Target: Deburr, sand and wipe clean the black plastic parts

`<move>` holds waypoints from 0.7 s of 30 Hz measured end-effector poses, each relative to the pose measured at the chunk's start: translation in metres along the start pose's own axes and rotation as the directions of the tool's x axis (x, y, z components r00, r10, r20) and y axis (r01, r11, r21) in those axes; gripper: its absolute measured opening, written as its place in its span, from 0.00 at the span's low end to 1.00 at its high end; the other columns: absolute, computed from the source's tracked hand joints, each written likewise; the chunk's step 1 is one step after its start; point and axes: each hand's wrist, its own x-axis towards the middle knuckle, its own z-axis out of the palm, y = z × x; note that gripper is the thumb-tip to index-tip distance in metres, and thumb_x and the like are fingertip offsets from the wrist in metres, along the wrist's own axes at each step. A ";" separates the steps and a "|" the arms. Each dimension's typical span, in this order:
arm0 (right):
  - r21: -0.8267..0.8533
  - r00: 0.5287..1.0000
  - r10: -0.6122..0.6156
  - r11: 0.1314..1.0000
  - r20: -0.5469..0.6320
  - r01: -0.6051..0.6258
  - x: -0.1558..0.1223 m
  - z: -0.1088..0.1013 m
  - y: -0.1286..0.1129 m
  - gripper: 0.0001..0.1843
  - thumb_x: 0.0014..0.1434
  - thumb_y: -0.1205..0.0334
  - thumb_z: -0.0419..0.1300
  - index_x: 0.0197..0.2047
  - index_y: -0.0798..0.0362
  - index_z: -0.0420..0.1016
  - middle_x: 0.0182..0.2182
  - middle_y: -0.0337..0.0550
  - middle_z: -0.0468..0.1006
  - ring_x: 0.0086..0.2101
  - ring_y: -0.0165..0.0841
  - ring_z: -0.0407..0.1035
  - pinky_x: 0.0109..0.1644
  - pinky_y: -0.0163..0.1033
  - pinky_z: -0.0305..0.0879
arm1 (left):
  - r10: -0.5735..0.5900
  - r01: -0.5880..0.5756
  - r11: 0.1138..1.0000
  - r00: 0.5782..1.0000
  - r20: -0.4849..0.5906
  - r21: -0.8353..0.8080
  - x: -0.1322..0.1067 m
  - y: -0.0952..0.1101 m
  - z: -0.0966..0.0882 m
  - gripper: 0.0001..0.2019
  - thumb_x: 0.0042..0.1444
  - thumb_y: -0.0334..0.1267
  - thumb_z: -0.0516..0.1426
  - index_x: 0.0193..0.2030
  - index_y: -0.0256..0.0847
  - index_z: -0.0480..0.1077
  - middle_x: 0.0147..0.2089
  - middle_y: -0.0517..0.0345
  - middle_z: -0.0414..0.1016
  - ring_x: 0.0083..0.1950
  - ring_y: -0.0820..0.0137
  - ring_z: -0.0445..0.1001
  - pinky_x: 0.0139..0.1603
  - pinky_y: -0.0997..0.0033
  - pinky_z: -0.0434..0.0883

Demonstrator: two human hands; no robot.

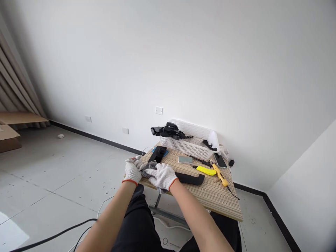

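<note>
Both my hands wear white knit gloves with orange cuffs. My left hand rests at the near left edge of a small wooden table, fingers curled around a grey cloth. My right hand lies on top of the same cloth, fingers bent and pressing down on it. Just right of my right hand lies a long black curved part. A black ribbed piece lies behind my hands.
A white plastic basket with black parts stands at the table's back. A yellow comb-like tool, a yellow-handled tool, a phone and a small grey block lie on the table. Cables run across the floor; cardboard sits far left.
</note>
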 end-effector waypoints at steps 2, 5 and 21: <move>0.010 1.000 0.003 1.000 0.014 -0.003 -0.004 -0.002 0.001 0.32 0.70 0.37 0.47 0.74 0.31 0.59 0.58 0.50 0.72 0.48 0.45 0.70 0.50 0.52 0.70 | 0.041 -0.041 0.999 0.999 -0.018 -0.022 -0.002 0.000 0.000 0.07 0.62 0.37 0.51 0.32 0.44 0.57 0.15 0.73 0.46 0.10 0.78 0.44 0.09 0.76 0.46; 0.038 0.999 0.026 0.999 0.033 -0.028 -0.022 -0.007 0.007 0.31 0.70 0.37 0.48 0.73 0.32 0.61 0.58 0.50 0.72 0.51 0.46 0.69 0.52 0.53 0.69 | 0.036 -0.036 0.999 0.999 -0.016 -0.026 -0.004 0.003 0.000 0.08 0.61 0.35 0.52 0.31 0.43 0.57 0.15 0.72 0.46 0.10 0.78 0.45 0.10 0.75 0.45; 0.172 0.978 0.209 0.963 0.010 -0.208 -0.202 -0.016 0.072 0.29 0.64 0.44 0.61 0.68 0.33 0.70 0.64 0.45 0.71 0.59 0.45 0.68 0.65 0.50 0.65 | -0.049 0.049 0.998 0.999 0.016 -0.046 0.001 0.006 0.006 0.09 0.62 0.34 0.50 0.30 0.40 0.62 0.14 0.72 0.46 0.09 0.79 0.45 0.08 0.76 0.45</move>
